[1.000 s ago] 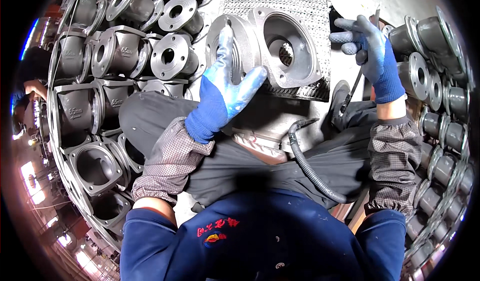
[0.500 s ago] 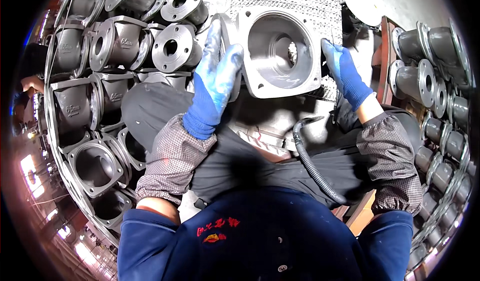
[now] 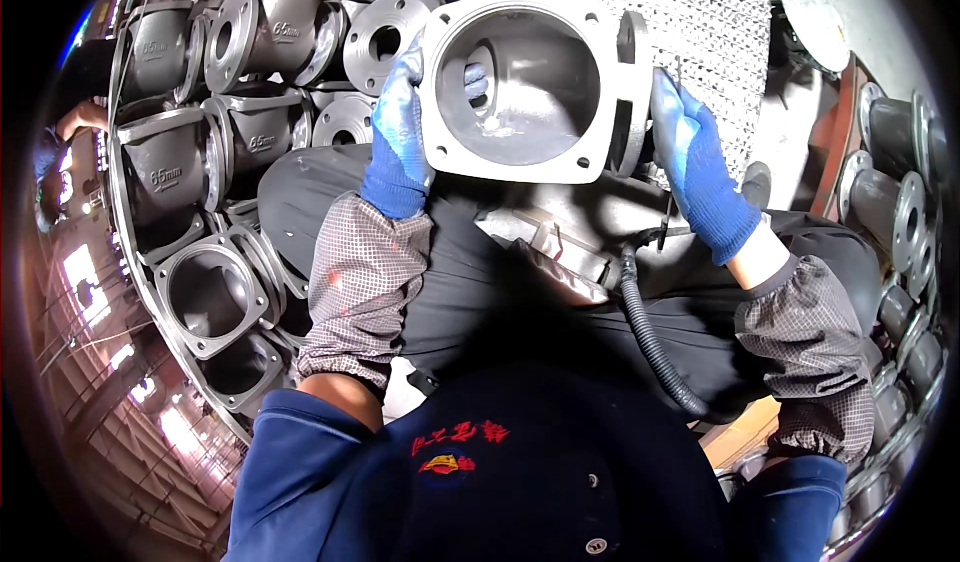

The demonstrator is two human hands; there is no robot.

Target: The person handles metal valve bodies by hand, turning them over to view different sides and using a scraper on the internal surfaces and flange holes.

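A grey cast-metal valve body (image 3: 520, 162) stands in front of me, its wide square mouth turned my way. On its left side is my left hand (image 3: 400, 127) in a blue glove, closed on it. Blue glove fingers show through the small port inside the bore. My right hand (image 3: 690, 152), also gloved, is beside the body's round right flange (image 3: 630, 97), fingers together. A thin dark rod (image 3: 664, 224) sticks out below this hand, and its thin end shows above the fingertips; the palm's grip is partly hidden.
A textured pale mat (image 3: 720, 42) lies behind the valve body. Several similar grey castings (image 3: 165, 172) are stacked on the left, and more flanged ones (image 3: 895, 202) on the right. A black corrugated hose (image 3: 650, 342) curves over my lap. Another person's hand (image 3: 85, 117) shows at far left.
The valve body has turned, so its left port now shows inside and its right flange is seen edge-on. My left hand went from a raised open palm to a grip on its left side.
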